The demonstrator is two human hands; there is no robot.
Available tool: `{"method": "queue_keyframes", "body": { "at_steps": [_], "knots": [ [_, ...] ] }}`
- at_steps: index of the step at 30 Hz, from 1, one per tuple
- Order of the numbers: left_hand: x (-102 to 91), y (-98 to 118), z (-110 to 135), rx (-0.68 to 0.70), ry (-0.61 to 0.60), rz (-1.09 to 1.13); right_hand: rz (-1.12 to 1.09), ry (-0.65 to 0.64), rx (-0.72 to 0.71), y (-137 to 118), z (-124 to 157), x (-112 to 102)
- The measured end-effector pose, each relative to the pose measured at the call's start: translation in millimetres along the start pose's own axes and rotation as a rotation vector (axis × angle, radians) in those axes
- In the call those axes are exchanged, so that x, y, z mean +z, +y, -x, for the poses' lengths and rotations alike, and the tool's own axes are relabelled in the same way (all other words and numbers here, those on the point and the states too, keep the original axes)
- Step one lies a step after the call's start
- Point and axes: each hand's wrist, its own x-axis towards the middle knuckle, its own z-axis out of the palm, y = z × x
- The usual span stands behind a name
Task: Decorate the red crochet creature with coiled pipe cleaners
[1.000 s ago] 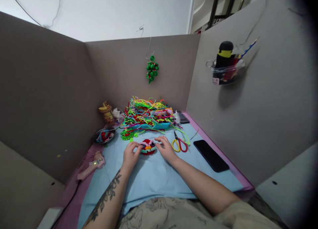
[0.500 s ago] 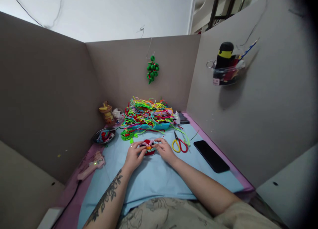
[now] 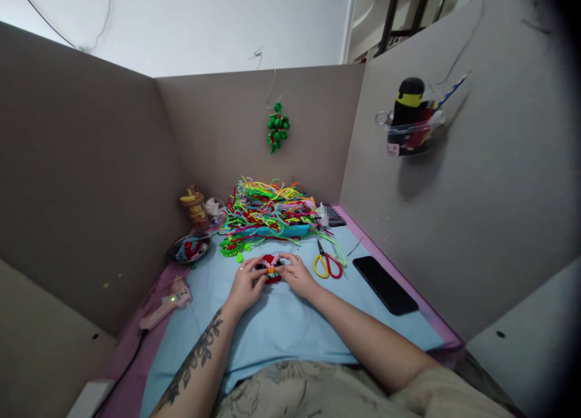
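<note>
A small red fuzzy craft piece (image 3: 271, 261), with pink, orange and pale green parts and dark spots at its sides, lies on the blue cloth between my hands. It looks made of pipe cleaners. My left hand (image 3: 247, 280) grips its left side, the thumb reaching to the orange part. On the other side my right hand (image 3: 296, 274) holds it with curled fingers, fingertips close to the orange middle. Both hands partly cover its edges. Just right of my right hand lie scissors (image 3: 327, 265) with one yellow and one red handle.
A blue tray (image 3: 290, 231) heaped with colourful pipe cleaners (image 3: 272, 206) stands at the back. A green craft piece (image 3: 231, 246) sits before it. Left are a bowl (image 3: 170, 253) and a pink glue gun (image 3: 166, 308); right, a black phone (image 3: 385, 286). Partitions enclose the table.
The fingertips of my right hand have shifted slightly inward over the craft piece, closer to its orange part. My left hand stays nearly where it was.
</note>
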Motion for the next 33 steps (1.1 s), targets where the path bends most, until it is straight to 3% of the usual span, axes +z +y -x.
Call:
{"method": "queue_keyframes", "body": {
  "at_steps": [10, 21, 33],
  "knots": [
    [-0.6, -10, 1, -0.168, 0.198, 0.050, -0.114, 0.117, 0.051, 3, -3, -3],
    [10.6, -9, 5, -0.069, -0.052, 0.046, 0.013, 0.000, 0.019, -8, 1, -1],
    [20.8, -15, 5, -0.181, -0.061, 0.176, -0.092, -0.114, 0.031, 5, -15, 13]
  ]
}}
